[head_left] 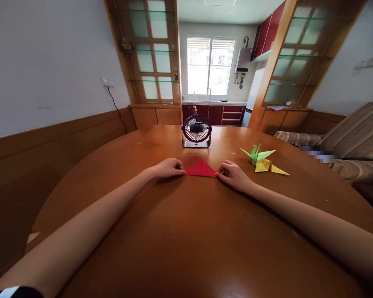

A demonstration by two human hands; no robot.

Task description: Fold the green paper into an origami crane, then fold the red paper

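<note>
A red sheet of origami paper, folded into a triangle, lies flat on the wooden table with its peak pointing away from me. My left hand pinches the triangle's left corner between thumb and curled fingers. At the opposite corner, my right hand grips the paper the same way. Both wrists rest low over the tabletop.
A small purple desk fan stands just beyond the paper. To the right sit a green paper crane and a yellow folded paper figure. A striped armchair is past the table's right edge.
</note>
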